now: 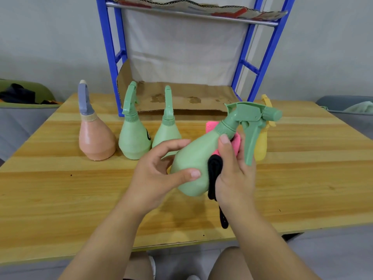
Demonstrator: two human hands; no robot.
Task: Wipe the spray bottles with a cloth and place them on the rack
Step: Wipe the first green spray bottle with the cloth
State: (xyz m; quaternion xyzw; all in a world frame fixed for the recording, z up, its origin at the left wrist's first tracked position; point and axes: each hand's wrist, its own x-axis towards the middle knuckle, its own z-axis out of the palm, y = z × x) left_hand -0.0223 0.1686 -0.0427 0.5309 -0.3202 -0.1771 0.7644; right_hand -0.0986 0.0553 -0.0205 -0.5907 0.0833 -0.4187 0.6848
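A green spray bottle (pixel 196 156) is tilted above the table, nozzle pointing right. My left hand (pixel 155 174) holds its base, thumb across the bottom. My right hand (pixel 234 172) wraps a pink cloth (pixel 235 142) against the bottle's neck, thumb on top; a black band (pixel 215 178) runs under the palm. On the table stand a peach bottle with a grey trigger (pixel 94 138), two green bottles (pixel 133 138) (pixel 166 130) and a yellow bottle (pixel 262 146) behind the held one. The blue rack (pixel 112 57) stands at the back.
Cardboard (pixel 177 98) lines the rack's lower shelf, and another sheet lies on the upper shelf (pixel 191 7). The wooden table (pixel 60 188) reaches to my knees. A green bin (pixel 24 93) sits far left, a grey bin (pixel 347 106) far right.
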